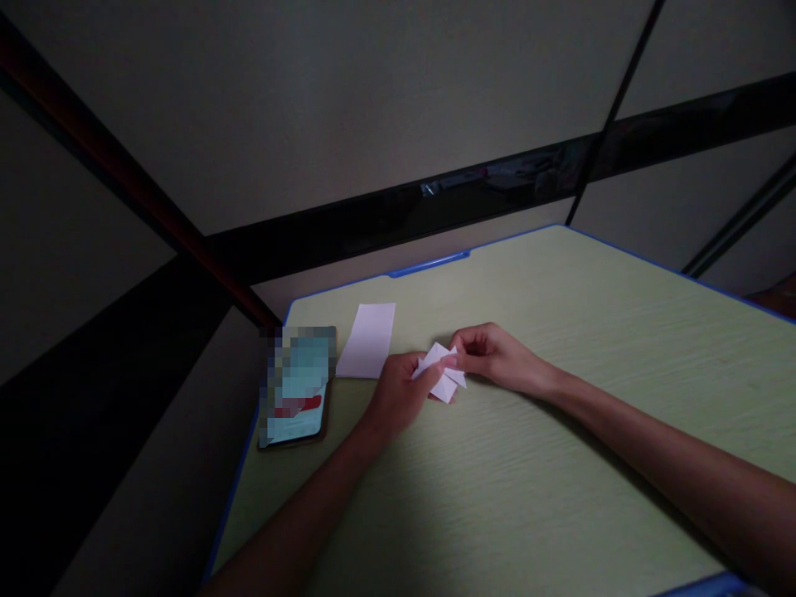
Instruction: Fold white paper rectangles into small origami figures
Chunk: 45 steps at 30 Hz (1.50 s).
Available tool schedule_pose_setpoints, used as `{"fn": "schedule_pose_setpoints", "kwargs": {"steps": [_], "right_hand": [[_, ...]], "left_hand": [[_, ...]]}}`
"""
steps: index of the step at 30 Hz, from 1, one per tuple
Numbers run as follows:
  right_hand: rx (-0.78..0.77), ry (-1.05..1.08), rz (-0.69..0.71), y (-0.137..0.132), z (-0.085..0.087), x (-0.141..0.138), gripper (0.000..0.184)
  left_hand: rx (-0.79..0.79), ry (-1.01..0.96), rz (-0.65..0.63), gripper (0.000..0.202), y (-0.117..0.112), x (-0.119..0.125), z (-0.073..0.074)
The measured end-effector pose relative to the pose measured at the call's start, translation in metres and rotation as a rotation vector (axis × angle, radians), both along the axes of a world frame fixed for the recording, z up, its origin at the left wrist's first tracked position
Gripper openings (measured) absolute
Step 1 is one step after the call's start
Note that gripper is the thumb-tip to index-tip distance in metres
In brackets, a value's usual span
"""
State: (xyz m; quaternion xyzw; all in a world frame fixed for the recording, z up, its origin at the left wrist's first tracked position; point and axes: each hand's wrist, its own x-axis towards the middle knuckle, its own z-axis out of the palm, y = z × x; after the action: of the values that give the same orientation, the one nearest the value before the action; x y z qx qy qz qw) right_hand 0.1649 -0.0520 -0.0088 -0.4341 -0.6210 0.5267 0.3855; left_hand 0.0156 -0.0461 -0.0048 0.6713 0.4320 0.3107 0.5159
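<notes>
Table (560,464): one, pale green top with faint wood grain and a blue rim; a blue handle-like strip sits on its far edge.
Phone (297,385): one, lying flat near the table's left edge; screen lit teal with a red band, blurred, so no writing can be read.
Paper sheet (368,341): one, white, rectangular, blank, flat on the table just right of the phone.
Left hand (398,390): fingers closed on the left side of the folded paper.
Right hand (491,352): fingertips pinched on the same paper's right side.
Folded paper (443,377): one, white, small, creased into several pointed flaps, without print; held between both hands just above the table, right of the sheet.
</notes>
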Motion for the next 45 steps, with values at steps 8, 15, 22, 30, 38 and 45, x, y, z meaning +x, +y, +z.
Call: {"fn": "schedule_pose_setpoints", "kwargs": {"steps": [8, 15, 22, 30, 38, 45], "right_hand": [[-0.007, 0.027, -0.015, -0.0026, -0.001, -0.0003, 0.027], [0.098, -0.07, 0.012, -0.0037, -0.0034, 0.0002, 0.028], [0.152, -0.129, 0.043, -0.0062, -0.0011, -0.0013, 0.03], [0.147, -0.09, 0.032, -0.0043, -0.0024, -0.0002, 0.028], [0.131, -0.035, -0.045, -0.0039, -0.0034, 0.0005, 0.027], [0.08, -0.006, -0.084, -0.0021, -0.0011, -0.0006, 0.029]], "left_hand": [[-0.019, -0.011, -0.039, 0.022, 0.0018, 0.0001, -0.0035], [0.01, 0.01, -0.045, 0.022, 0.0034, -0.002, -0.0043], [0.055, 0.065, -0.018, 0.02, 0.0018, -0.0005, -0.0055], [0.012, 0.068, -0.052, 0.016, 0.0019, -0.0012, -0.0032], [-0.081, -0.147, -0.114, 0.017, 0.0039, -0.0019, -0.0063], [-0.106, -0.144, -0.057, 0.019, 0.0041, -0.0024, -0.0047]]}}
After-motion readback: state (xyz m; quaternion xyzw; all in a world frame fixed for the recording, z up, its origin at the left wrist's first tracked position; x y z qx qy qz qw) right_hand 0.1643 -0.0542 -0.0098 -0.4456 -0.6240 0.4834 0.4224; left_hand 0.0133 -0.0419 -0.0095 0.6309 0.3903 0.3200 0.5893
